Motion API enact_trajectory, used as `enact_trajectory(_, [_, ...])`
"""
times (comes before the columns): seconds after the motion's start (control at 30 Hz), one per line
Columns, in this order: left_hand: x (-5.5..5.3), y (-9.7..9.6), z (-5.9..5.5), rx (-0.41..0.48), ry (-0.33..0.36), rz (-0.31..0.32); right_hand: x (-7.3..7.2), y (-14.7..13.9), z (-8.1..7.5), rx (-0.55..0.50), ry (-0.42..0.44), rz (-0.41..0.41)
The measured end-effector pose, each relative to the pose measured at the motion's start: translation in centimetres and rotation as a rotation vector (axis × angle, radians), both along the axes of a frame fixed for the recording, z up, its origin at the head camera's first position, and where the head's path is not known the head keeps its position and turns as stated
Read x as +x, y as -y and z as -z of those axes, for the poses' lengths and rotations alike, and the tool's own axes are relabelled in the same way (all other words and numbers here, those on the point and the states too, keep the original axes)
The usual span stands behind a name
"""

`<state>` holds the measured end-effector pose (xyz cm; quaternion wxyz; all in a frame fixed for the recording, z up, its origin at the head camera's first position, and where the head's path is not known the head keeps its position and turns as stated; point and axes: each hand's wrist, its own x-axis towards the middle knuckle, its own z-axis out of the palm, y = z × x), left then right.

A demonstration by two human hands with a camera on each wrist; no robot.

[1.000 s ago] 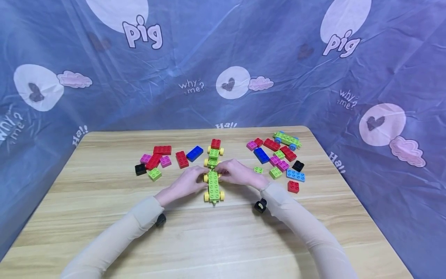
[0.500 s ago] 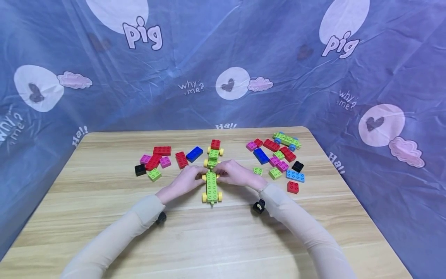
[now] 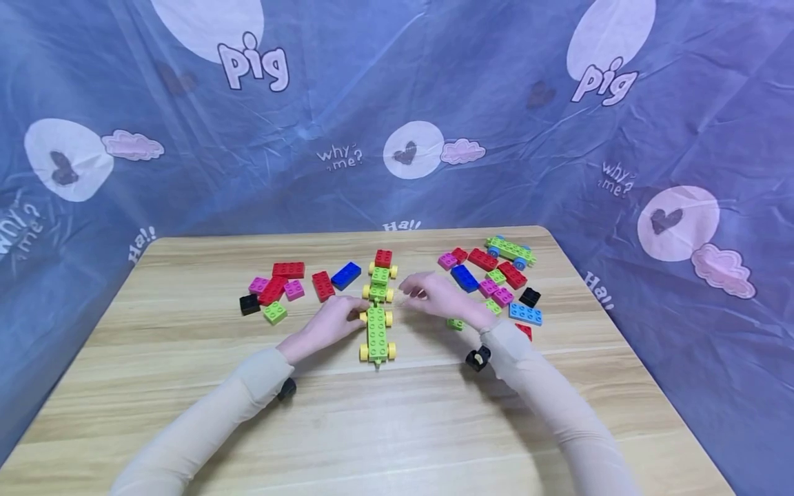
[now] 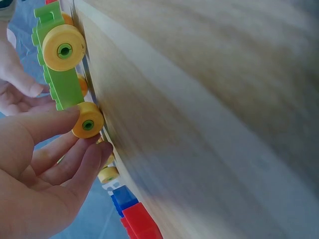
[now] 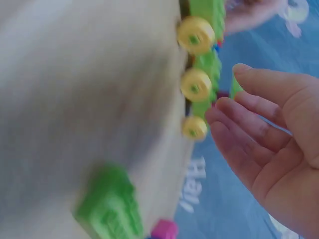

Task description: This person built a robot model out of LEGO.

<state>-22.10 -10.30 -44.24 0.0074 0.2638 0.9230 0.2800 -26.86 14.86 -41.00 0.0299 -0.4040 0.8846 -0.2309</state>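
A green wheeled toy car base (image 3: 377, 334) with yellow wheels lies lengthwise on the table in the head view. Directly behind it stands a second green car base (image 3: 380, 293) with yellow wheels, carrying a green brick (image 3: 380, 275) and a red brick (image 3: 383, 258); the two bases are end to end. My left hand (image 3: 331, 322) pinches the near base at its far left yellow wheel (image 4: 88, 120), thumb and fingers around it in the left wrist view. Apart from the cars on the right, my right hand (image 3: 439, 296) has loosely bent fingers and holds nothing.
Red, pink, black and green bricks lie at left, with a blue brick (image 3: 346, 275) nearer the middle. More bricks lie at right, some partly behind the right hand. A blue-wheeled green car base (image 3: 511, 251) stands at the back right.
The near car base shifted slightly left, then stayed put. My right hand has let go of it and moved right. My left hand remains at the wheel.
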Motion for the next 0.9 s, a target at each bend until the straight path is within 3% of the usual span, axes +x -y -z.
enact_trajectory(0.23, [0.0,0.1,0.2,-0.009,0.007,-0.008,-2.8,-3.5,-1.9,-0.059,-0.042,0.193])
enact_trajectory(0.43, [0.1,0.2,0.3,-0.003,0.015,-0.017,-5.4,-6.1,-1.6,0.001,-0.089,0.343])
enact_trajectory(0.73, [0.0,0.2,0.4,-0.001,-0.001,-0.009,-7.1,-6.4,-0.6,0.153,-0.051,0.403])
enact_trajectory(0.9, [-0.1,0.2,0.4,-0.01,-0.011,-0.006,-7.4,-5.9,0.0,0.234,-0.094,0.338])
